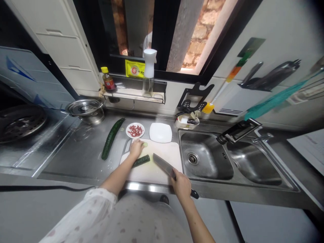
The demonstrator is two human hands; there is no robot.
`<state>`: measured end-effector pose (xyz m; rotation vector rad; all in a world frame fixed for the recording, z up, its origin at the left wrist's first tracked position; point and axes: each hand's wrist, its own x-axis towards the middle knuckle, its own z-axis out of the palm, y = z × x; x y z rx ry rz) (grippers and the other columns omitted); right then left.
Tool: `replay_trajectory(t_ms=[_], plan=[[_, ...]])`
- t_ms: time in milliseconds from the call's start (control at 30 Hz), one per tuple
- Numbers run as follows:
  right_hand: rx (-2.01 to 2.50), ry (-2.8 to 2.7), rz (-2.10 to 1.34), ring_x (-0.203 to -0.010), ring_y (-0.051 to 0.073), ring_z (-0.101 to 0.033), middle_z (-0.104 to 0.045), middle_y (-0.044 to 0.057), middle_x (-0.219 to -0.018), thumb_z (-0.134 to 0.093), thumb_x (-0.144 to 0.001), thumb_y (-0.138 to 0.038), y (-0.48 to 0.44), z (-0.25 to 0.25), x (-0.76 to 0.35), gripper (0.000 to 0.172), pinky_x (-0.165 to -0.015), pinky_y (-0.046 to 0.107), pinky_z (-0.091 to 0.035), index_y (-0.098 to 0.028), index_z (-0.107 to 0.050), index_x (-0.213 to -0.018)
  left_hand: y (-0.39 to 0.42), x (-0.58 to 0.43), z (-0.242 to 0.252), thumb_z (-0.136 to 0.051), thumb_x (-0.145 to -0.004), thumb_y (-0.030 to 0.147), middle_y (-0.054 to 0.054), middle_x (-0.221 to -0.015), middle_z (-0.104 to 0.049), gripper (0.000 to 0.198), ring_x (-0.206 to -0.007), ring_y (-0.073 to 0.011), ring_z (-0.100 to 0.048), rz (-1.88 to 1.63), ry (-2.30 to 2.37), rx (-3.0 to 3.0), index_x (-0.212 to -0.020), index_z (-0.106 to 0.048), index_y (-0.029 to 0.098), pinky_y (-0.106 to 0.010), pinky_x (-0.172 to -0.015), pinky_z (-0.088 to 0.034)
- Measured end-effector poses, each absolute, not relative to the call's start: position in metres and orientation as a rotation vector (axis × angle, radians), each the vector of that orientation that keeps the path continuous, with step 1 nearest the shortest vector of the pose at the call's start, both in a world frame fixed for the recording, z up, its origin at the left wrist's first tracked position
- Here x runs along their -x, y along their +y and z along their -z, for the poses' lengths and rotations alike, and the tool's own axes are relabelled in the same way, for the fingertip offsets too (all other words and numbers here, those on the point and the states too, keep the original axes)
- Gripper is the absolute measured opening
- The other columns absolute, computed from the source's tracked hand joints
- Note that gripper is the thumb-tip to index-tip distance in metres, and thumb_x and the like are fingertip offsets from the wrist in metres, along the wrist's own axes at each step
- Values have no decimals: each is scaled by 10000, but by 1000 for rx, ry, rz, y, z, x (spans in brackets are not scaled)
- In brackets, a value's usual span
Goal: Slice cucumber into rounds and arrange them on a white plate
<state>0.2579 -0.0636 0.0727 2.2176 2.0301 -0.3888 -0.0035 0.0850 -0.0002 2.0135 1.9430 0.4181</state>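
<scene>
While the right hand (181, 185) is shut tight on the handle of the knife (163, 165), the wide blade sits low over the board (162, 152) and points to about 10 o'clock. The cucumber piece (141, 161) lies on the board at 9 o'clock from the blade tip. It is very near the tip, but I cannot tell if they touch. The left hand (136, 147) rests on the top left corner of the board, at 12 o'clock from the cucumber piece, with its fingers curled down. A small pale slice (145, 144) sits right by the fingertips, at 3 o'clock from that hand. I cannot tell if the fingers pinch it or just touch it. A whole cucumber (110, 138) lies on the counter (81, 155) at 9 o'clock from the board, a little way off. A round plate (135, 130) with red bits stands at 12 o'clock from the left hand, just past the board. A white plate (160, 132) is beside it, at 3 o'clock from the round one. The sink (205, 158) is at 3 o'clock from the board. A pot (86, 109) stands far back at 10 o'clock.
</scene>
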Motion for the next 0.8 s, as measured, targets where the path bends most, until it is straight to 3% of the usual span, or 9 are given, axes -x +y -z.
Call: replay_trajectory(t_ms=[233, 500, 800], plan=[[-2259, 1986, 474, -931, 200, -636, -706, 80, -1014, -513, -891, -314, -64, -73, -258, 400, -756, 256, -397, -242, -582, -1279, 83, 6, 6, -604, -850, 358, -81, -969, -660, 241, -953, -226, -556, -585, 1966, -1928, -1000, -724, 213, -328, -850, -416], [-2374, 1880, 693, -822, 174, -640, -720, 58, -910, -388, -962, -321, -62, -82, -247, 305, -609, 234, -305, -244, -662, -1074, 37, 16, 8, -583, -849, 324, -73, -999, -675, 221, -947, -226, -591, -830, 1916, -1832, -976, -716, 201, -349, -863, -459], [-2258, 2022, 860, -844, 147, -613, -705, 51, -925, -371, -971, -295, -49, -76, -230, 284, -628, 215, -300, -189, -635, -988, 3, 9, -8, -527, -901, 353, -59, -944, -671, 242, -954, -205, -592, -822, 1729, -1994, -967, -708, 206, -334, -875, -454]])
